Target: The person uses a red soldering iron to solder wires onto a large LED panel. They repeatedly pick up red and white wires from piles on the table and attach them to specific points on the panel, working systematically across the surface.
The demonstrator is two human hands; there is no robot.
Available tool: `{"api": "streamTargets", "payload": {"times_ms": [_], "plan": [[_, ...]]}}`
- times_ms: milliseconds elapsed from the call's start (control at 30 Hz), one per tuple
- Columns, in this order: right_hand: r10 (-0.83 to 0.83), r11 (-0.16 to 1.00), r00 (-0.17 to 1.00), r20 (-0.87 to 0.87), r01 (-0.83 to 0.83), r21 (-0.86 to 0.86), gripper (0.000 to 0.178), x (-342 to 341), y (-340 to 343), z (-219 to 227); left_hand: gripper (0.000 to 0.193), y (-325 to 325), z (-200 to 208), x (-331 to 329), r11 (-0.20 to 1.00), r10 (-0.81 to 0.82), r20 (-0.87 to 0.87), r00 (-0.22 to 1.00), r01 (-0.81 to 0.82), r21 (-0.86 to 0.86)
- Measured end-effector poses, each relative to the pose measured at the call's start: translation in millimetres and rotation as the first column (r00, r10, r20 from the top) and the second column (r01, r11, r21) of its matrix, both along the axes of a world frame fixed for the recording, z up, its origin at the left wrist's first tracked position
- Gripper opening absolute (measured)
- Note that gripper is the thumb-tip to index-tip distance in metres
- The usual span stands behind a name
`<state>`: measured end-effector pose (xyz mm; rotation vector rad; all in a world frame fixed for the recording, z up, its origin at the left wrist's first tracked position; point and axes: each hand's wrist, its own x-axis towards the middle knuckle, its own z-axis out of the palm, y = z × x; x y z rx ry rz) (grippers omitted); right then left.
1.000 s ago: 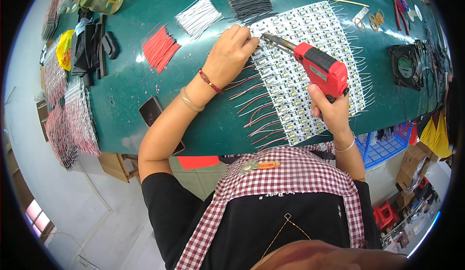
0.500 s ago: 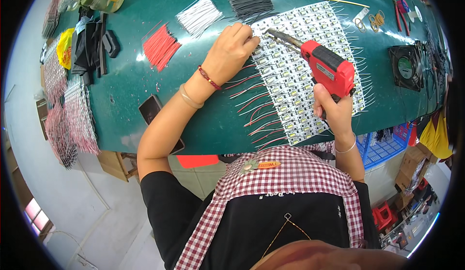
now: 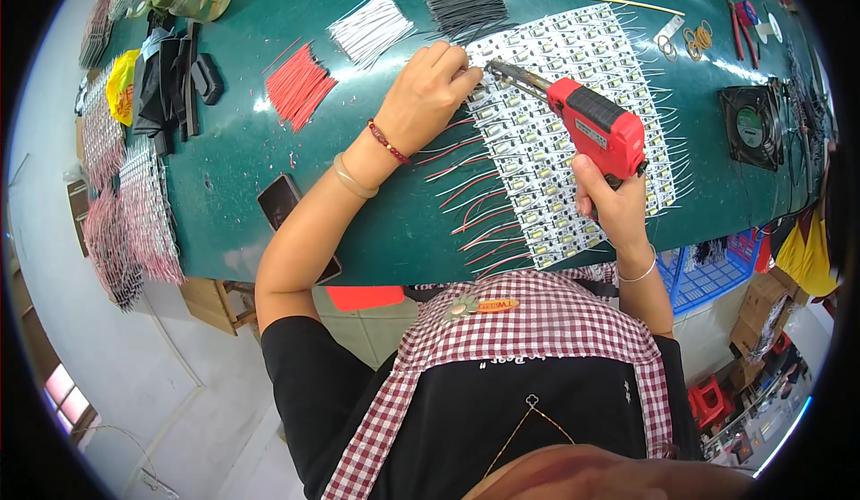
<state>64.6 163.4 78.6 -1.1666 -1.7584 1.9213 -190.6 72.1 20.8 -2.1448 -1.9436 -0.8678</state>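
Checked apron near bottom. Green tabletop above it. Right hand closed tight around handle of red soldering gun. Gun tip points left, touching small white board in big sheet of boards. Left hand curled, fingers pinching wire at gun tip. Red and white wires stick out from sheet edge. Farther: red wire bundle, white wire bundle, black wire bundle. Black fan at right.
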Motion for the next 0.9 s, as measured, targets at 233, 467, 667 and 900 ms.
{"api": "streamTargets", "payload": {"times_ms": [233,467,667,900], "plan": [[-0.026,0.999,0.999,-0.029,0.025,-0.033,0.02,4,0,3,0.019,1,0,-1,1.0,-0.012,0.001,1.0,0.012,0.016],[-0.12,0.993,0.98,-0.16,0.116,-0.034,0.023,-3,-4,16,0.019,1,-1,-2,1.0,-0.014,-0.036,0.999,0.014,0.009],[-0.133,0.991,0.986,-0.105,0.131,-0.02,0.024,10,-2,21,0.022,-1,6,0,0.999,0.002,-0.046,0.999,0.0,0.038],[-0.081,0.996,0.996,-0.027,0.08,-0.033,0.02,20,-7,17,0.023,-8,1,20,0.999,0.036,0.09,0.995,-0.039,0.033]]}}
